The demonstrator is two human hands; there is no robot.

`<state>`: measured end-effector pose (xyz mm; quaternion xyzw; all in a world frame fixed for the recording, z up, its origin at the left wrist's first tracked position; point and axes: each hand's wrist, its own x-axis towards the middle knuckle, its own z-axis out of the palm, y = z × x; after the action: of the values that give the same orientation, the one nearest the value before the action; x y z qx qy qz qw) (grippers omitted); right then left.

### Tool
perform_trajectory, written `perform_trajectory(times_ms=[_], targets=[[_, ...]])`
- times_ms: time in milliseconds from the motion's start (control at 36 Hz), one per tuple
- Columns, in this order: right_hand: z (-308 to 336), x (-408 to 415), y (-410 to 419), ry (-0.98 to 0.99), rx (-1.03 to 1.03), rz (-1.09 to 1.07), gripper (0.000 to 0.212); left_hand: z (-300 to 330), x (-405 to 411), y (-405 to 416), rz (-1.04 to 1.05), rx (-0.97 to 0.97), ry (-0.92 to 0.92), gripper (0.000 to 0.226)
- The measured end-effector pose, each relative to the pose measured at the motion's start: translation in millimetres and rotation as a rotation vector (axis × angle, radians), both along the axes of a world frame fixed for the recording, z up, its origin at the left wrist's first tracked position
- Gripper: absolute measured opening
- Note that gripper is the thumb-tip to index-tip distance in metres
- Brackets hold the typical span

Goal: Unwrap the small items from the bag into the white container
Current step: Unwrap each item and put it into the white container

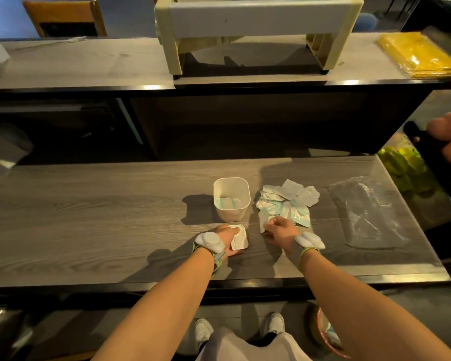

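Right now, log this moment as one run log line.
left hand holds wrapper | right hand pinches packet at pile | white container partly filled | bag lies right

**Task items on the wood-grain counter**

White container point(231, 201): square, round-cornered, upright, open, mid-counter; pale items lie inside. Wrapper pile point(287, 201): white and teal packets, loosely heaped just right of it. One white packet point(238, 237) lies toward the near edge. Clear plastic bag point(367, 212): flattened, near the right edge.

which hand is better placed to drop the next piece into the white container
Left, probably. The left hand already holds a white packet just in front of the white container; the right hand is at the wrapper pile.
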<state>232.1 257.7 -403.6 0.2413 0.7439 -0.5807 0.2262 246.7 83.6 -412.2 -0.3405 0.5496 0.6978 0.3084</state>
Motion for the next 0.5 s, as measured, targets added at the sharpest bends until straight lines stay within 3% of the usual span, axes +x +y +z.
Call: perform_trajectory(times_ms=[83, 139, 194, 250, 278, 361, 417, 500], targets=[[11, 2, 4, -0.088, -0.287, -0.091, 0.021, 6, -1, 9, -0.075, 0.053, 0.007, 0.006], [18, 3, 7, -0.11, -0.38, -0.102, 0.018, 7, -4, 19, -0.086, 0.085, 0.015, 0.023], [22, 3, 7, -0.117, -0.33, -0.068, 0.013, 7, -7, 26, -0.07, 0.059, 0.019, 0.051], [26, 4, 6, -0.128, -0.24, 0.014, 0.005, 2, -8, 29, -0.114, -0.094, 0.097, 0.08], [27, 5, 7, -0.127, -0.204, 0.051, 0.003, -1, -9, 32, -0.145, -0.165, 0.161, 0.085], [25, 1, 13, -0.077, -0.028, 0.105, 0.026, -11, -7, 39, -0.253, -0.225, 0.261, 0.067], [22, -5, 23, 0.051, 0.295, 0.14, 0.037, -10, -7, 41, -0.296, -0.301, 0.29, 0.045], [20, -9, 43, 0.136, 0.678, 0.151, 0.025, -6, -9, 41, -0.319, -0.287, 0.3, 0.034]])
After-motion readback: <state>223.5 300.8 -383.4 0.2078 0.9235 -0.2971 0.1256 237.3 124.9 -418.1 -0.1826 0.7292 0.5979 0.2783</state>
